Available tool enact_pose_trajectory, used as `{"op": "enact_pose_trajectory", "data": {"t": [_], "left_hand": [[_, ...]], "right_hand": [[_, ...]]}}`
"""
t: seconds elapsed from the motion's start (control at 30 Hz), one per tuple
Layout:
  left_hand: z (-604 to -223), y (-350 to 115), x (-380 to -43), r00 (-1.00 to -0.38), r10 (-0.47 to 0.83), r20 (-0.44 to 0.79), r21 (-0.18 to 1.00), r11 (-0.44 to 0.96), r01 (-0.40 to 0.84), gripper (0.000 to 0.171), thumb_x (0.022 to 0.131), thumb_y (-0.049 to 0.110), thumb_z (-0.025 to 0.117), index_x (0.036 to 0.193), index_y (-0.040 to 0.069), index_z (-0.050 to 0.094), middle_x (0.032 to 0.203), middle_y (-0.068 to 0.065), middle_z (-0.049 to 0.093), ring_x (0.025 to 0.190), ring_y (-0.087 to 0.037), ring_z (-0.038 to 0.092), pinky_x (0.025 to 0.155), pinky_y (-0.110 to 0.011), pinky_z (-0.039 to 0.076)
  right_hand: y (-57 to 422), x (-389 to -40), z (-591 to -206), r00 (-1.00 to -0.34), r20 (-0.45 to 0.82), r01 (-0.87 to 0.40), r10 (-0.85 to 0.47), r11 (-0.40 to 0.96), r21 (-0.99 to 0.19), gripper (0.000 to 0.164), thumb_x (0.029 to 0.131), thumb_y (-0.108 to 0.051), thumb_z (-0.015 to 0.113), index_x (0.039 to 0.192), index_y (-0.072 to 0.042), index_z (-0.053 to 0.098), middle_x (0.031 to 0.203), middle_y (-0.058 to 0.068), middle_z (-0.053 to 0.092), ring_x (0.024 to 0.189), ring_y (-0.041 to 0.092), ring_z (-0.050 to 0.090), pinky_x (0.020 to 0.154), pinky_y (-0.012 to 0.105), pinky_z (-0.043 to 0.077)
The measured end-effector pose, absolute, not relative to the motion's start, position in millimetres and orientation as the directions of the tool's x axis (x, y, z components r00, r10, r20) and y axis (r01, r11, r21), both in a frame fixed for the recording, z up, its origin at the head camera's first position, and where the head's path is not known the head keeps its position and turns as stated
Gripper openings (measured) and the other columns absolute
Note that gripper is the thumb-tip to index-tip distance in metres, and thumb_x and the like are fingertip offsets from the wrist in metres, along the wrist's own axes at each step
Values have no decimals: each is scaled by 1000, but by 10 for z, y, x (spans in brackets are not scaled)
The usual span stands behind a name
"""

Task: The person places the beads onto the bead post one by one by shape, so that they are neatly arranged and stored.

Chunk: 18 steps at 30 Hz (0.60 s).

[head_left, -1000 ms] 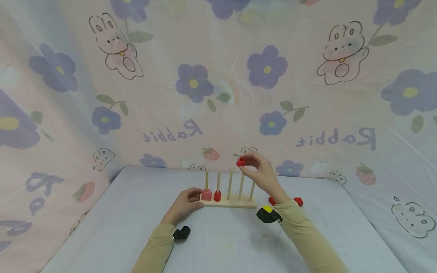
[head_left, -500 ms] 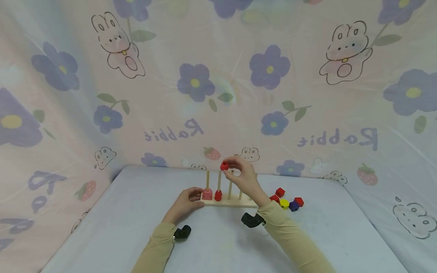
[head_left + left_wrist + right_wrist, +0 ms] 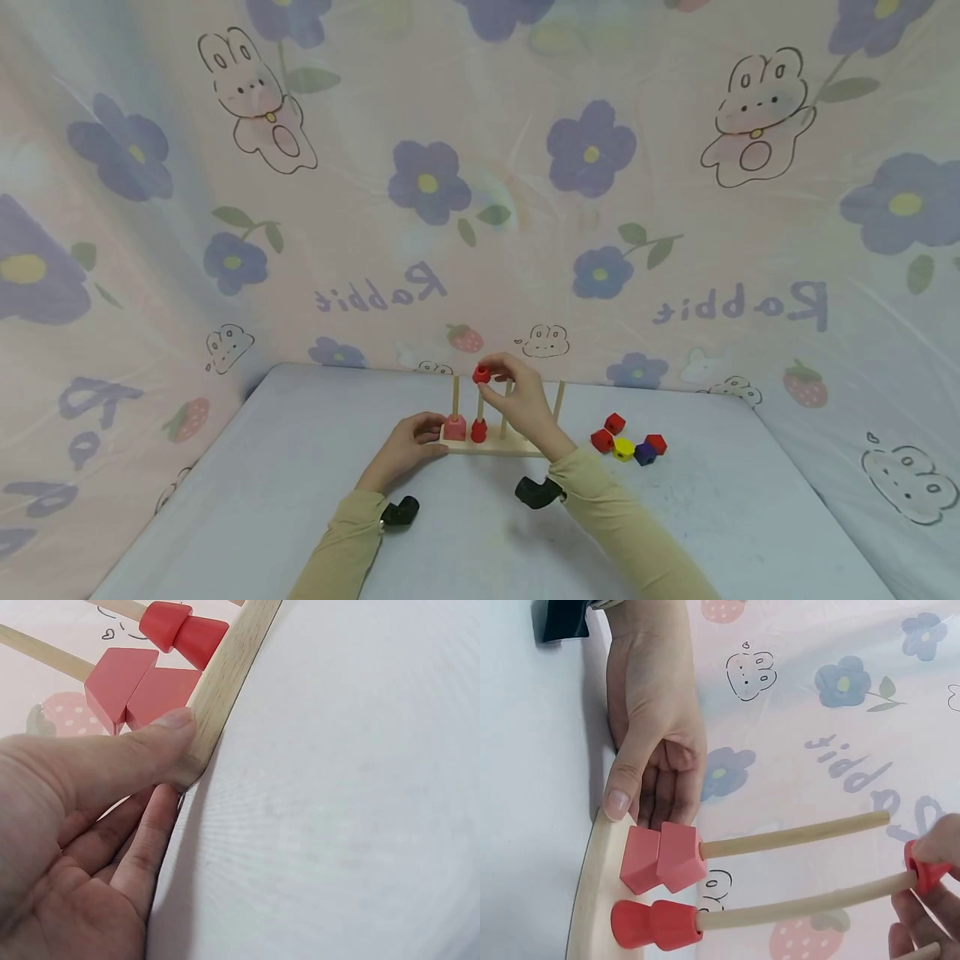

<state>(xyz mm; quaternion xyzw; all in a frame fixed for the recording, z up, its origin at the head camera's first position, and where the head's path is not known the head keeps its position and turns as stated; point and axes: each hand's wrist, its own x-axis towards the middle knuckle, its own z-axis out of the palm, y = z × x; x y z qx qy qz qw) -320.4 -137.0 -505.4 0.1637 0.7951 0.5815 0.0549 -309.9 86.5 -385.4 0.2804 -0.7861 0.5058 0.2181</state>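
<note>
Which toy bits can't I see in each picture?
Head view: right end of the wooden base, behind the wrist of the right hand.
Left wrist view: tip of the leftmost peg, cut off by the left edge.
Right wrist view: held red bead, partly covered by fingers.

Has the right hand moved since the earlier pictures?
Yes. The right hand has moved left along the wooden rack, bringing its red bead to the second peg from left.

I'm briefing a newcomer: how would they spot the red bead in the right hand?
On the table stands a wooden pegged rack. At the tip of its second peg from the left, the right hand pinches the red bead. Unlike the two red beads at that peg's base, it is held high.
</note>
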Motion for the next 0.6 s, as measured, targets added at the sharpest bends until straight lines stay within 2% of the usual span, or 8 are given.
{"op": "enact_pose_trajectory", "data": {"t": [0.2,0.4,0.6], "left_hand": [[-5045,-1364,-3194,-940,321,117,942,265,208,49,81,1,75,126,-1,55,121,-17,57,110,-32,58,93,-38,50],[-4803,-1335,-3025,-936,333,117,945,252,208,46,82,-5,70,125,-8,53,121,-25,55,111,-41,55,95,-46,48],[-4726,-1329,-2982,-931,343,121,946,245,214,45,83,-5,69,125,-7,53,120,-25,56,111,-41,55,95,-44,48]], "right_hand": [[776,-2905,-3668,-761,623,-647,-183,294,-704,27,78,15,68,104,10,61,96,23,65,88,38,62,74,56,51],[761,-2850,-3673,-833,536,-552,-138,286,-784,28,80,12,68,106,10,59,100,28,63,92,44,60,80,59,50],[759,-2861,-3780,-887,455,-459,-73,247,-854,31,82,6,70,110,6,59,104,26,62,94,41,60,83,51,52]]}}
